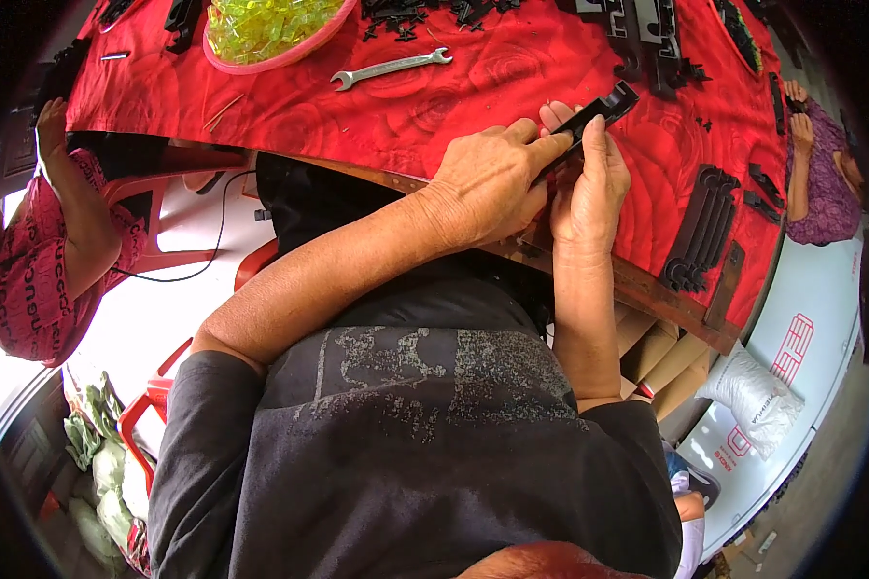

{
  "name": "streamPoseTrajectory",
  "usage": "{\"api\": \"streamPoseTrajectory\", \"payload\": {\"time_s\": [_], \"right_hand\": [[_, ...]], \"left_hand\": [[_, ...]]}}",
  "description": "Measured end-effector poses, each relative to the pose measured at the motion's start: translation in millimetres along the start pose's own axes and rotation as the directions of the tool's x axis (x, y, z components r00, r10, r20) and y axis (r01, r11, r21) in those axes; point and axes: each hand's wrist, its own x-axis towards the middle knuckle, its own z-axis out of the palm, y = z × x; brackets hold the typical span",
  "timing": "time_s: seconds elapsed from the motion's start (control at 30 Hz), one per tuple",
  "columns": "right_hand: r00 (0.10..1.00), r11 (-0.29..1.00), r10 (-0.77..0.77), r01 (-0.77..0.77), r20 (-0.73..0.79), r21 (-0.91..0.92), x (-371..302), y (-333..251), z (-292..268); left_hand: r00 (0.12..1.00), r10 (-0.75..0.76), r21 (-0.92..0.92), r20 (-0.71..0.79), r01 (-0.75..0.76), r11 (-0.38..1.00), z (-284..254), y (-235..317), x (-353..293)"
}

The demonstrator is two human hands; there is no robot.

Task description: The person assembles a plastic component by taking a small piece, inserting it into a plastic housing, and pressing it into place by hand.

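A long black plastic part (608,104) with a hooked far end is held slanting over the near edge of the red-covered table. My left hand (497,179) grips its near end, thumb side and fingers pressed round it. Fingers of my right hand (594,188) close on its middle from below and from the right, with the thumb along its side. The near end of the part is hidden by my fingers. To the right lies a row of similar black plastic parts (702,230).
A pink-rimmed basin (278,66) of yellow-green clear pieces stands at the back left, near an open-end wrench (391,69). Small black pieces (425,13) lie at the far side. Other people sit at the left (53,251) and right (821,183).
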Motion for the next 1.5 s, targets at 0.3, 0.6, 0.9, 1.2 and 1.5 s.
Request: {"api": "streamPoseTrajectory", "payload": {"time_s": [0.3,0.6,0.9,1.2,1.5], "right_hand": [[1.0,1.0,0.002,-0.002,0.019,-0.008,2,0,-2],[1.0,1.0,0.019,-0.019,-0.019,0.001,2,-2,-1],[1.0,1.0,0.023,-0.023,-0.018,0.002,4,0,-3],[0.999,0.999,0.038,-0.038,-0.018,-0.017,5,-1,-1],[0.999,1.0,0.019,-0.019,-0.032,0.007,1,-1,6]], "left_hand": [[0.999,0.032,-0.003,-0.041,-0.033,0.999,2,-2,-3],[0.996,0.024,-0.021,-0.086,-0.026,0.999,-5,0,-17],[0.995,0.009,-0.027,-0.098,-0.011,1.0,-4,0,-18],[1.0,-0.022,-0.009,-0.009,0.022,1.0,-4,1,-7],[0.998,-0.033,0.047,0.058,0.03,0.998,-7,3,3]]}}
